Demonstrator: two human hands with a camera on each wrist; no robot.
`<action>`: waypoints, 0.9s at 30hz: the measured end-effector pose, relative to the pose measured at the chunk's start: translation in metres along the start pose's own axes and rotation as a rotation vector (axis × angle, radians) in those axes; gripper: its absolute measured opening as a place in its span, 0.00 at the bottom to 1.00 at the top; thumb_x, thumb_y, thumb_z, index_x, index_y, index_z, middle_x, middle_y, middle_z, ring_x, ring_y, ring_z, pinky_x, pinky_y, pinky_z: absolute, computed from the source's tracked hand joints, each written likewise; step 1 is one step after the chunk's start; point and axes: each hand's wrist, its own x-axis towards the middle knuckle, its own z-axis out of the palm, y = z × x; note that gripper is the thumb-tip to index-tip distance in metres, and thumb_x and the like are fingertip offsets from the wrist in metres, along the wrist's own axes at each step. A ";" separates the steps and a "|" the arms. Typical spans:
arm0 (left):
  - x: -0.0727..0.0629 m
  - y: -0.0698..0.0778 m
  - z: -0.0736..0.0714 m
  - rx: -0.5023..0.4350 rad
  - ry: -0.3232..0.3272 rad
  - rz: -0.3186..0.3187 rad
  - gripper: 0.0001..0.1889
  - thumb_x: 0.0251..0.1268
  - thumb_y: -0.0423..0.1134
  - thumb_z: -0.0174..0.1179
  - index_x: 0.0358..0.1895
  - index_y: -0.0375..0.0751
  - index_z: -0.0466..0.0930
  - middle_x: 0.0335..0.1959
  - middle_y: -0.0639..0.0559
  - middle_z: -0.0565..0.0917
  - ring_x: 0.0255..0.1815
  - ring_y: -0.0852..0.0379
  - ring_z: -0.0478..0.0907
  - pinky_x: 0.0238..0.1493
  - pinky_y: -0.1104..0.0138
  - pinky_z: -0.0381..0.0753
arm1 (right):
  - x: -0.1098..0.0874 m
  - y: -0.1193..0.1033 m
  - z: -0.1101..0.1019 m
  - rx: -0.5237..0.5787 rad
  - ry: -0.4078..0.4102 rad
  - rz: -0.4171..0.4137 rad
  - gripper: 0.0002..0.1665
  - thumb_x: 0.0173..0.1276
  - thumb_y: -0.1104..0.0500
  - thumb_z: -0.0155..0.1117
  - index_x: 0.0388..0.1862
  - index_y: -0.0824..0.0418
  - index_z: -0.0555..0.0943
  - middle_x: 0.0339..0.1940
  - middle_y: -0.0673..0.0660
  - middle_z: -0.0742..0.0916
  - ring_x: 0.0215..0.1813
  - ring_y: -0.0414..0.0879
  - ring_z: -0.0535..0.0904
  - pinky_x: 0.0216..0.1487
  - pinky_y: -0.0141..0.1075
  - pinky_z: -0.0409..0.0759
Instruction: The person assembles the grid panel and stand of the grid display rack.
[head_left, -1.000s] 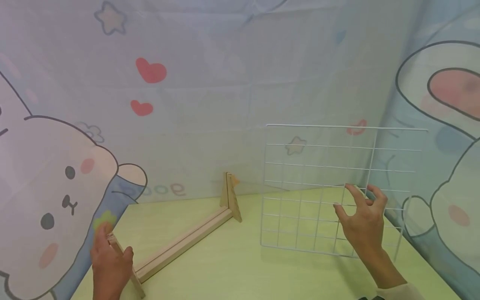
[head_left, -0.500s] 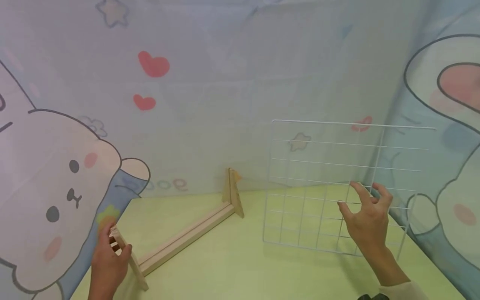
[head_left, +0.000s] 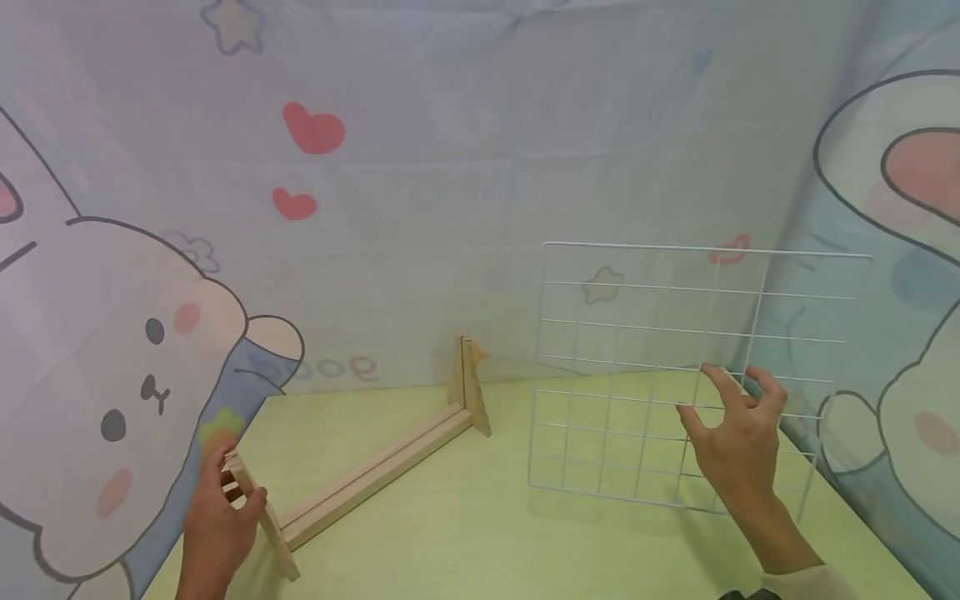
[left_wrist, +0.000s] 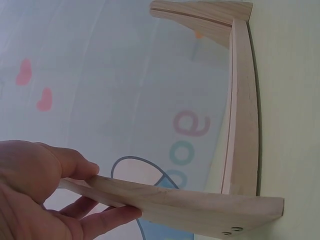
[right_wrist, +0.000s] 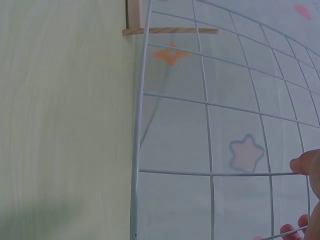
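Observation:
A light wooden stand (head_left: 378, 475) lies across the left half of the table, its long grooved rail running between two upright end pieces. My left hand (head_left: 221, 529) grips the near end piece (left_wrist: 165, 197) at its top, thumb on one face and fingers on the other in the left wrist view. On the right, a white wire grid panel (head_left: 705, 248) stands nearly upright, its lower edge close to the tabletop. My right hand (head_left: 738, 450) pinches its wires between the thumb (right_wrist: 302, 164) and fingers. The far end piece (head_left: 471, 387) rises near the back cloth.
A pale yellow-green table (head_left: 420, 542) runs back to a printed cloth (head_left: 420, 208) with hearts, stars and rabbits. The cloth also rises along both sides. Two screw heads (left_wrist: 232, 231) show on the stand's near end piece.
The head view has shifted slightly, so everything appears a little farther up and right. Both hands keep their hold on the stand and the grid panel.

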 end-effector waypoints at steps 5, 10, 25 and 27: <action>0.001 0.004 0.002 -0.022 0.005 0.026 0.42 0.64 0.28 0.59 0.80 0.39 0.51 0.60 0.27 0.73 0.58 0.25 0.78 0.45 0.48 0.86 | 0.001 0.000 0.000 0.006 0.000 0.003 0.36 0.50 0.65 0.81 0.61 0.56 0.81 0.67 0.73 0.68 0.42 0.62 0.75 0.24 0.44 0.67; 0.005 0.009 0.007 -0.019 -0.030 0.042 0.41 0.64 0.28 0.57 0.80 0.40 0.51 0.60 0.28 0.72 0.59 0.25 0.78 0.47 0.45 0.85 | 0.001 0.000 0.001 0.008 -0.011 0.022 0.36 0.50 0.65 0.81 0.61 0.56 0.81 0.68 0.72 0.67 0.42 0.61 0.75 0.24 0.41 0.66; 0.015 0.018 0.018 -0.009 -0.189 0.093 0.41 0.68 0.32 0.52 0.82 0.43 0.44 0.65 0.28 0.70 0.64 0.27 0.76 0.48 0.48 0.85 | 0.000 -0.003 0.001 0.011 -0.010 -0.011 0.37 0.51 0.66 0.81 0.62 0.57 0.81 0.68 0.74 0.68 0.40 0.58 0.73 0.24 0.39 0.65; 0.017 0.019 0.021 -0.012 -0.203 0.103 0.41 0.69 0.33 0.52 0.83 0.43 0.43 0.65 0.28 0.69 0.65 0.26 0.75 0.48 0.47 0.85 | 0.000 -0.003 0.001 0.011 -0.010 -0.010 0.37 0.51 0.65 0.81 0.62 0.57 0.81 0.68 0.73 0.68 0.40 0.58 0.73 0.23 0.38 0.65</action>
